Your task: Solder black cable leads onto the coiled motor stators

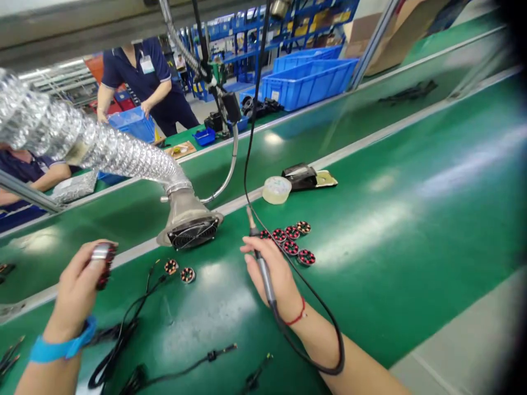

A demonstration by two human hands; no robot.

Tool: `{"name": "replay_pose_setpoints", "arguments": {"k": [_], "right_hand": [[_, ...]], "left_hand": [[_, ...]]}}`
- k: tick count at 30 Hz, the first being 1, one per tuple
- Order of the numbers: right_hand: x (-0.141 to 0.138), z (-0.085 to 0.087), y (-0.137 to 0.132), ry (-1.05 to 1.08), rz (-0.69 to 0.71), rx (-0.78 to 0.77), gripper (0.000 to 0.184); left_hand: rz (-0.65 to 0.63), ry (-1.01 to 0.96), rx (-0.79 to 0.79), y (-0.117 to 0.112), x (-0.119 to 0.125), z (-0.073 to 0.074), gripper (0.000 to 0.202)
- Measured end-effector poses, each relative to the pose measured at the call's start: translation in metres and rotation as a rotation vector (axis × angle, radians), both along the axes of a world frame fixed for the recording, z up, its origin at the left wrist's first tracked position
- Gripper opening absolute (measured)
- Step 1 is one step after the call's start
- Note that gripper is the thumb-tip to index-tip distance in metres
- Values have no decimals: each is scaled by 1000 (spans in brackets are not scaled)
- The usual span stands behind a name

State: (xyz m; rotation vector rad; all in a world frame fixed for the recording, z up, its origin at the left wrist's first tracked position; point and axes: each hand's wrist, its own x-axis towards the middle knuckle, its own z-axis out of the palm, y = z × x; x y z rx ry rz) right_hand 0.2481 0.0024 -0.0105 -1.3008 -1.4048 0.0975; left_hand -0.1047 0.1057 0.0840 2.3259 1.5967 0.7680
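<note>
On the left, my left hand (74, 288) grips a motor stator (107, 266) with dark red windings, lifted above the bench. It is blurred, and I cannot tell whether there is more than one in the grasp. My right hand (278, 269) loosely holds a soldering iron (264, 274) between thumb and fingers, its tip pointing away from me. Just beyond that hand lie several red-wound stators (291, 248). Two copper-coloured stators (188, 275) sit between my hands, close to a black cable (142, 299) with bare wire ends.
A fume extractor hood (191, 227) on a foil duct (102, 142) hangs at centre left. A round pale tub (276, 190) and a black holder (300, 176) stand behind the stators. More cables (197, 365) lie in front. Co-workers and blue bins (308, 82) are across the bench.
</note>
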Motion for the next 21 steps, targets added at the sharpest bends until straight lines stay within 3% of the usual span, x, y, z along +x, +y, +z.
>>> {"name": "replay_pose_setpoints", "arguments": {"k": [2,4,8,10,12,14,16,19,21], "right_hand": [[7,2,-4,82,-50,9,34],[13,3,-6,207,-94,16,33],[18,6,-8,366,-115,101,30],[18,6,-8,375,-109,103,29],[18,4,-8,358,-106,78,30],[17,1,-9,336,-96,48,30],[15,0,-11,322,-73,15,31],[8,3,-17,317,-31,9,29],[3,5,-20,314,0,10,28]], "left_hand": [[-250,-27,-55,-34,46,10,23],[-458,136,-199,-54,98,4,25],[-643,486,-228,-64,184,-46,42],[-651,554,-194,-66,215,-72,44],[-607,523,-168,-70,237,-86,50],[-592,419,-162,-74,247,-84,64],[-571,356,-152,-76,242,-71,67],[-431,430,-113,-71,205,-52,41],[-183,493,-74,-64,171,-50,31]]}}
